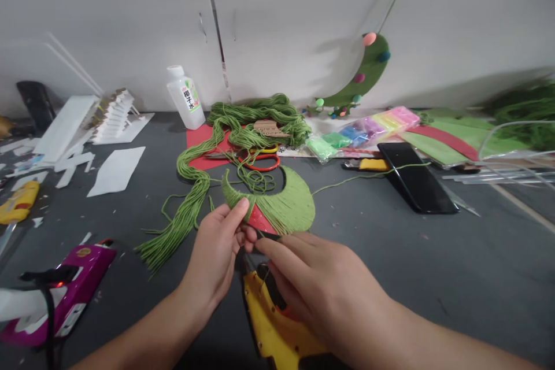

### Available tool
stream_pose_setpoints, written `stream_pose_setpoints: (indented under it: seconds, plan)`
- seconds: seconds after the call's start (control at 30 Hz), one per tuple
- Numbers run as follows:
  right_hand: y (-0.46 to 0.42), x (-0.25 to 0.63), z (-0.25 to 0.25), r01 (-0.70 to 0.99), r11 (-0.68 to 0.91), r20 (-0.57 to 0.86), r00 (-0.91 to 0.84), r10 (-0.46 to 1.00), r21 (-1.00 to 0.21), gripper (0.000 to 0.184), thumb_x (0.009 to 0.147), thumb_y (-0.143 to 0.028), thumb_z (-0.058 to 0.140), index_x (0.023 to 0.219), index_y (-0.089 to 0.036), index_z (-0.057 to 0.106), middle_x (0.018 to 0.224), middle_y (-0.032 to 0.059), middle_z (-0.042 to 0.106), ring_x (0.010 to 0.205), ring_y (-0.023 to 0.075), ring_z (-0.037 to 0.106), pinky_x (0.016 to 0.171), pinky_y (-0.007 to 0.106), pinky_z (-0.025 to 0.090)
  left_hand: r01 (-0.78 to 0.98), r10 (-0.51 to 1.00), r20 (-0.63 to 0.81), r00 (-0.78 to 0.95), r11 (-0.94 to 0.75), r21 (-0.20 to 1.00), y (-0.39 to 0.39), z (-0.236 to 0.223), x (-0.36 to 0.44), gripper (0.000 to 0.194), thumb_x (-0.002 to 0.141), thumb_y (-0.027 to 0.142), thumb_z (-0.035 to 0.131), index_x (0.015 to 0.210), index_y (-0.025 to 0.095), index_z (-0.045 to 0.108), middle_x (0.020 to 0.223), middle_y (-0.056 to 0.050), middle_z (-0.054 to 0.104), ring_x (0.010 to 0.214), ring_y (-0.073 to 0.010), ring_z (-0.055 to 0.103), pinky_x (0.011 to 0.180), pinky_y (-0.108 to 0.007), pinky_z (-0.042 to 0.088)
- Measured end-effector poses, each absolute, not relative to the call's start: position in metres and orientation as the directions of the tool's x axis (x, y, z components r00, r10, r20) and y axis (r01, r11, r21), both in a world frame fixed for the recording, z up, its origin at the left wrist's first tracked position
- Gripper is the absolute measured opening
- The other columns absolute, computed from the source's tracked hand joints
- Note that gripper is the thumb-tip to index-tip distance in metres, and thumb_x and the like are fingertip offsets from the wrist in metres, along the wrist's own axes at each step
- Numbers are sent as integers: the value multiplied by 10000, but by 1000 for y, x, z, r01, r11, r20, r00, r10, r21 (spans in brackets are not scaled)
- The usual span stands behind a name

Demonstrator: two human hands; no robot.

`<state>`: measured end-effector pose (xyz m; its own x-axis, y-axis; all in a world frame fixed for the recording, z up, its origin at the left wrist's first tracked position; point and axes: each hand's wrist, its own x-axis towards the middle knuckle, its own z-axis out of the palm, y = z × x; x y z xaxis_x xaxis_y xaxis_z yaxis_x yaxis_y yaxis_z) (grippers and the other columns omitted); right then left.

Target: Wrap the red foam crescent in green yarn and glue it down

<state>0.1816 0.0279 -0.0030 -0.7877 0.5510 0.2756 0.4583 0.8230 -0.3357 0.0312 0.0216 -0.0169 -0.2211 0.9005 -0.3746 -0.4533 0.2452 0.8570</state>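
Nearest: yellow plastic glue gun (265, 315), lying partly under the right hand (321, 277). Right fingers bunched just below the crescent, close to the left fingertips; their grip is hidden, can't tell if they hold a strand. Left hand (217, 251) pinches the crescent (299, 196) at its lower left edge, thumb on top. Crescent sits mid-table: curved, ribbed with tightly wound green yarn, smooth red patch bare at the lower edge. Glossy purple unit (82, 283) at left. Loose yarn (191, 202) beside the crescent, stringy, cut ends fanned; strand off the crescent's right side crosses the flat black phone (407, 170). Behind: red-handled scissors (264, 169), crinkly plastic packs (368, 130) in pastel colors, white bottle (186, 101). Table (364, 228) matte dark gray, specked with scraps. Pale, smooth wall (295, 23), dark vertical seam, hanging crescent (373, 75) with fuzzy balls.
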Motion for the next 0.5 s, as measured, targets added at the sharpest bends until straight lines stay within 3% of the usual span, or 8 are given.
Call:
stream_pose_setpoints:
  seconds: [0.13, 0.27, 0.37, 0.5]
  plan:
    - [27, 191, 13, 414, 890, 247, -857, 451, -189, 148, 821, -81, 463, 762, -160, 573, 767, 67, 611, 684, 176, 514, 639, 299, 409, -448, 901, -370, -227, 241, 861, 22, -15, 29, 254, 739, 320, 673, 634, 170, 497, 482, 78, 523, 412, -43, 464, 421, -152, 347]
    - [13, 197, 9, 395, 911, 151, -899, 410, -120, 39, 772, -213, 582, 798, -184, 583, 794, 40, 614, 664, 175, 520, 571, 294, 394, -412, 903, -343, -260, 218, 885, 25, -18, 20, 280, 740, 313, 676, 600, 166, 482, 459, 76, 512, 410, -38, 469, 417, -139, 344]
    - [-1, 199, -11, 373, 924, 87, -921, 380, -90, 102, 751, -237, 627, 832, -187, 590, 754, -1, 609, 603, 150, 522, 491, 277, 363, -217, 927, -256, -274, 199, 955, 27, -21, 13, 311, 771, 345, 637, 572, 162, 482, 406, 57, 530, 335, -33, 418, 369, -145, 292]
    - [-8, 197, -31, 429, 902, 158, -888, 432, -57, 41, 774, -219, 596, 798, -189, 582, 716, -3, 601, 564, 156, 519, 441, 283, 337, 1, 950, -248, -190, 253, 967, 25, -20, 8, 294, 793, 408, 599, 649, 161, 533, 385, 54, 545, 284, -31, 379, 328, -144, 239]
